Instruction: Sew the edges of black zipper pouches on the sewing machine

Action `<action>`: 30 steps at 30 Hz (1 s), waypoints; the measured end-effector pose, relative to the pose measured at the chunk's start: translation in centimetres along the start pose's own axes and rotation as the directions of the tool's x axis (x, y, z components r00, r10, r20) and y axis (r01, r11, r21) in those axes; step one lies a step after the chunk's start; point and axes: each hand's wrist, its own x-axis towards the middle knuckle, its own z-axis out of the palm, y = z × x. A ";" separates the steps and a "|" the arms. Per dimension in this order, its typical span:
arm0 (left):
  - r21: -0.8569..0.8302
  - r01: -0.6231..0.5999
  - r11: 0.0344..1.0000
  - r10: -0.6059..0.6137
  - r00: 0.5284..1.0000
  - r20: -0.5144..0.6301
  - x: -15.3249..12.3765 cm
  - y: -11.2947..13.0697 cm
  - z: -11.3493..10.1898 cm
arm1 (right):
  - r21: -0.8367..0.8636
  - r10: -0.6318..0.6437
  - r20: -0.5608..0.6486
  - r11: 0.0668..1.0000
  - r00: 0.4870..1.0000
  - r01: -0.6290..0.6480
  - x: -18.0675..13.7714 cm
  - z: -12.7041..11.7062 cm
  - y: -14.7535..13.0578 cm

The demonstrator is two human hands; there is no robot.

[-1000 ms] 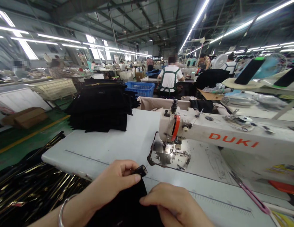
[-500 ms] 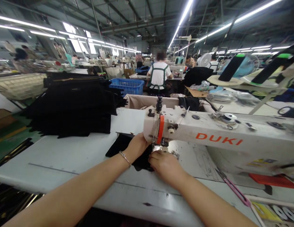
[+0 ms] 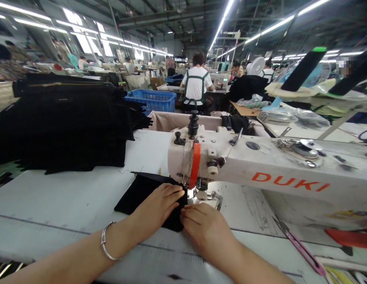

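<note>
A black fabric piece (image 3: 133,194) lies on the pale sewing table, its right edge by the presser foot of the sewing machine (image 3: 224,157). Across the top of the cloth rests my left hand (image 3: 159,203), fingers stretched out together, their tips just left of the presser foot. In front of the foot, my right hand (image 3: 205,225) has its fingers curled, gripping the near right edge of the same cloth. Its thumb is hidden. The needle is hard to make out behind the orange guard (image 3: 195,165).
A tall stack of black fabric pieces (image 3: 67,126) stands at the left. Pink thread snips (image 3: 303,248) lie below the machine arm at right. Behind are a blue crate (image 3: 153,100), thread cones (image 3: 304,70) and a seated co-worker (image 3: 196,85) in a white shirt.
My left hand has come back from beside the machine head onto the fabric, its fingers now in sight. My right hand stays at the cloth's edge. The view has moved slightly closer.
</note>
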 end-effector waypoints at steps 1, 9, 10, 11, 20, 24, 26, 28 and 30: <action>0.001 -0.007 1.000 0.007 1.000 0.006 0.0 0.0 -0.1 | 0.003 -0.001 -0.006 1.000 1.000 0.001 0.1 -0.1 -0.1; -0.061 0.034 0.998 -0.027 0.993 0.115 0.7 -0.3 -1.0 | 0.021 0.010 -0.023 1.000 1.000 -0.010 0.3 0.0 -0.2; -0.064 0.037 0.997 -0.029 0.991 0.127 0.8 -0.5 -1.1 | 0.025 0.014 -0.018 1.000 1.000 -0.014 0.3 0.0 -0.2; -0.067 0.039 0.997 -0.030 0.991 0.134 0.8 -0.7 -1.1 | 0.031 0.016 -0.012 0.999 1.000 -0.016 0.2 0.0 -0.2; -0.075 0.020 0.997 -0.010 0.991 0.133 -0.2 -0.4 -1.5 | 0.074 0.057 0.043 0.995 0.997 -0.060 0.0 0.1 -1.0; -0.157 -0.004 0.988 0.027 0.990 0.140 -1.9 0.1 -1.9 | 0.129 0.079 0.193 0.986 0.978 -0.105 0.0 -3.0 -0.3; -0.184 -0.029 0.983 0.053 0.990 0.128 -2.6 0.3 -2.0 | 0.122 0.155 0.286 0.973 0.946 -0.197 -0.4 -5.4 0.3; -0.212 -0.038 0.977 0.060 0.993 0.101 -2.9 0.5 -2.1 | 0.067 0.235 0.349 0.959 0.907 -0.274 -0.9 -7.3 1.0; -0.234 -0.033 0.972 0.052 0.996 0.079 -2.8 0.7 -2.1 | 0.021 0.280 0.380 0.950 0.882 -0.311 -1.4 -8.0 1.8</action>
